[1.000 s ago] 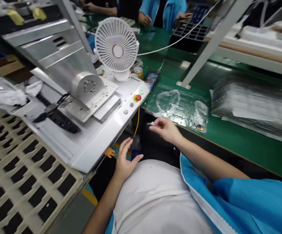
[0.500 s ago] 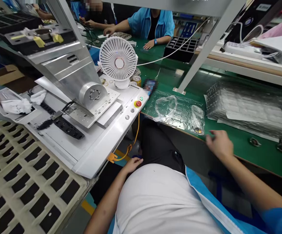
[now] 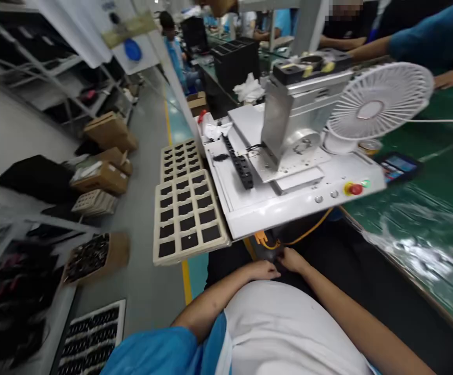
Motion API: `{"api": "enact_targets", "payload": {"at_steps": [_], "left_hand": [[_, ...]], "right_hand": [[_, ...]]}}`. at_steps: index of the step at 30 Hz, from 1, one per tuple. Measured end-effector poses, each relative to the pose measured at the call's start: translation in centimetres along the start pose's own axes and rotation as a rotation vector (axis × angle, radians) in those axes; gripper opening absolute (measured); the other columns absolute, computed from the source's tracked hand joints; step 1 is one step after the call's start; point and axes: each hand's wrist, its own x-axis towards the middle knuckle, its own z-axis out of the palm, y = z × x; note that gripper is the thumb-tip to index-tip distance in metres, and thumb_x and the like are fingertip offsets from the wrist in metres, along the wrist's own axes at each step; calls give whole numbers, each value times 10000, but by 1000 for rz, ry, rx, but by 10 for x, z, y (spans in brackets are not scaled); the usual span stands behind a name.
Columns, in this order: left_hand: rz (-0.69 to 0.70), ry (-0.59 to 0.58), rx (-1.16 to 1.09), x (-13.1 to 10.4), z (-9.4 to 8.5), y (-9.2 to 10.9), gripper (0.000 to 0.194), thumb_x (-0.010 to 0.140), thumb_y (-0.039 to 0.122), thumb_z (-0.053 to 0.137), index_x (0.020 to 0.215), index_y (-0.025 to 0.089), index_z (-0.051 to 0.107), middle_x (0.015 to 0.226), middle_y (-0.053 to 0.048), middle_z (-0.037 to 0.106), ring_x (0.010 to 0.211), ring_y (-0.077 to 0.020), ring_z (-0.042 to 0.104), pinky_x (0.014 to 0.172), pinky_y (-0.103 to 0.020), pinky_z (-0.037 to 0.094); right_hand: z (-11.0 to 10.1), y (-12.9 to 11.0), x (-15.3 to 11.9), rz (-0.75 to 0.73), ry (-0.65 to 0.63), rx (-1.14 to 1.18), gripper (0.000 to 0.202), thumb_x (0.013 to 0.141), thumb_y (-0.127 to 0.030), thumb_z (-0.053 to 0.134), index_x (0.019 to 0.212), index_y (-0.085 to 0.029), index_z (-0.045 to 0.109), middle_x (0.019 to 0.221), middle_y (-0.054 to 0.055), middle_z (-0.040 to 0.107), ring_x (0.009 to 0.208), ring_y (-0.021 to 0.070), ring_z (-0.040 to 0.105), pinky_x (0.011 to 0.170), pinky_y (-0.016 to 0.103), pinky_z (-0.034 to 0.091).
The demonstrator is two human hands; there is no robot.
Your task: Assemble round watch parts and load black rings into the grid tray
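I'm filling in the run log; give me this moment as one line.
left hand: by lap, touching right hand | right hand: below orange cable | holding: cannot tell | white machine: untouched

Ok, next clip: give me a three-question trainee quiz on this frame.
1. True or false: both hands rest together at the lap, below the white machine.
2. What colour is the round button on the machine's front edge?
3. The compartment tray lies on which side of the machine in the picture: A left, B right, C on top?

Key: 1 true, the left hand and right hand meet there, and what they hold cannot be made out. 2 red. 3 A.
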Motion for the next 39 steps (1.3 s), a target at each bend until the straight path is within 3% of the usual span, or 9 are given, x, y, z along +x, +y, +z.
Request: {"api": "enact_targets", "payload": {"at_steps": [4,8,11,13,17,24,28,32,39], "left_hand": [[192,238,118,-77,-10,19,314,983,422,655,1187,235,804,1171,-100,807,1051,-278,758,966,-392,563],[502,753,245,-172,-43,34,261,962,416,718,1173,284,796,1092,-58,826,1028,-215,775,981,-350,594],[268,1103,520,-213,-84,35,616,830,545,828,1371,281,696,1357,-126,728,1294,-341,664,1164,-578,482],[123,1096,624,-223,-108,32,776,780,617,837,1442,262,642,1419,-152,683,1338,-381,620,1187,-655,426],[167,942,657,-232,-138,33,812,728,658,850,1406,244,680,1246,-140,737,1176,-342,678,991,-520,596],[211,1031,590,-285,-207,79,731,780,603,847,1431,322,668,1231,-93,713,1145,-298,673,1019,-471,568],[-7,1050,710,-269,-303,79,759,730,579,888,1382,235,710,1246,-139,706,1180,-350,634,1069,-522,513],[-113,1014,741,-208,-388,53,777,750,452,895,1410,114,664,1326,-194,679,1306,-369,562,1152,-505,433],[-226,930,497,-121,-410,9,902,720,521,882,1419,15,621,1517,-286,563,1396,-400,551,1206,-490,396]], "right_hand": [[8,12,6,-19,-33,-12,182,938,-133,564,920,-145,745,967,135,789,902,234,745,764,286,493],[11,23,6,-11,2,127,204,931,-139,524,814,-167,689,852,100,768,814,224,716,749,300,485],[13,25,11,2,5,244,185,878,-158,557,713,-191,634,738,66,727,742,223,684,718,310,472],[14,24,15,2,-10,274,182,855,-169,564,684,-200,616,697,54,706,717,221,669,704,311,466],[19,27,21,-31,2,317,149,808,-222,596,661,-207,609,694,47,699,718,223,664,698,310,475],[30,43,27,-42,41,406,172,759,-350,631,658,-213,599,691,55,691,714,239,669,660,315,501],[32,43,33,-43,35,424,198,742,-380,630,640,-224,562,654,40,658,685,239,654,628,316,492],[35,43,40,-43,28,450,211,732,-383,631,624,-230,533,613,30,625,653,237,637,611,321,479],[40,61,42,-21,26,528,245,726,-408,633,615,-222,518,597,30,589,613,213,587,587,314,448]]}}
